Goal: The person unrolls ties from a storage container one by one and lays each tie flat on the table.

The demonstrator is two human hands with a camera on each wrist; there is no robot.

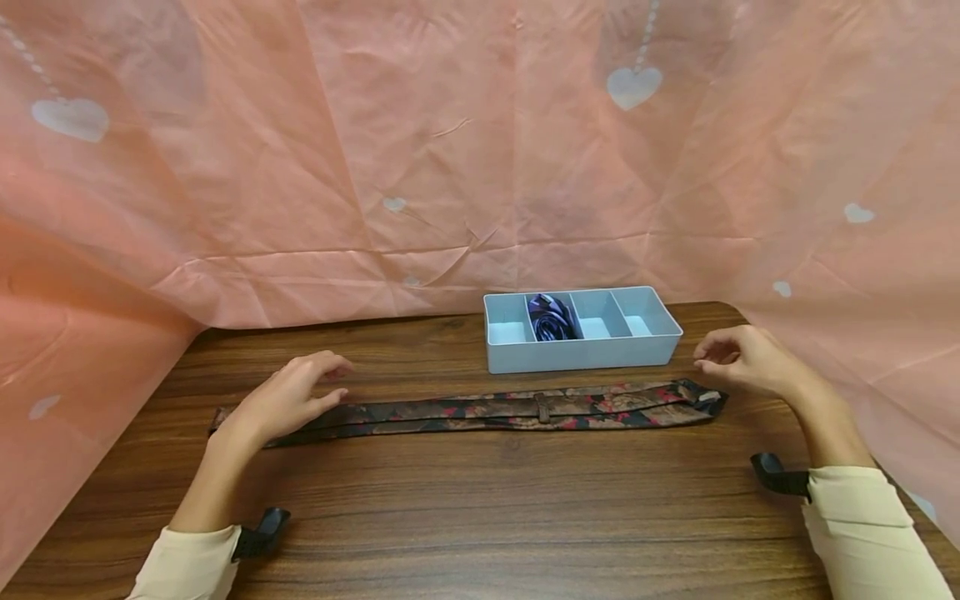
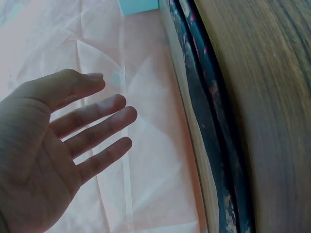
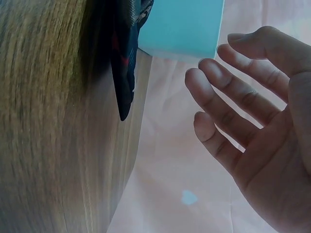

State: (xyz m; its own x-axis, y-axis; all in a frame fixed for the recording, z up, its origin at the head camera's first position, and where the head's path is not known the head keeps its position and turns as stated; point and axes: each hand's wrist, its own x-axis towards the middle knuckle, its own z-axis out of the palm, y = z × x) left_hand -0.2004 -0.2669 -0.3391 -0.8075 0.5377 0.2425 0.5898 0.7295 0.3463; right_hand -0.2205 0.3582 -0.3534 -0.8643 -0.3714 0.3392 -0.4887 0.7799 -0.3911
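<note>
A dark necktie (image 1: 450, 414) with a red and brown floral pattern lies stretched lengthwise across the table, its back side with the keeper loop facing up. Over its left part hovers my left hand (image 1: 288, 398), fingers relaxed and holding nothing; the left wrist view shows the necktie (image 2: 206, 97) apart from the fingers. My right hand (image 1: 753, 360) hangs above the table beside the necktie's wide right end, fingers loosely bent around nothing. In the right wrist view the pointed tip of the necktie (image 3: 125, 92) is apart from that hand.
Behind the necktie stands a light blue divided box (image 1: 585, 354). A rolled purple-blue necktie (image 1: 553, 321) sits in its second compartment from the left. Pink cloth (image 1: 450, 150) with white hearts encloses the back and sides of the wooden table (image 1: 480, 517).
</note>
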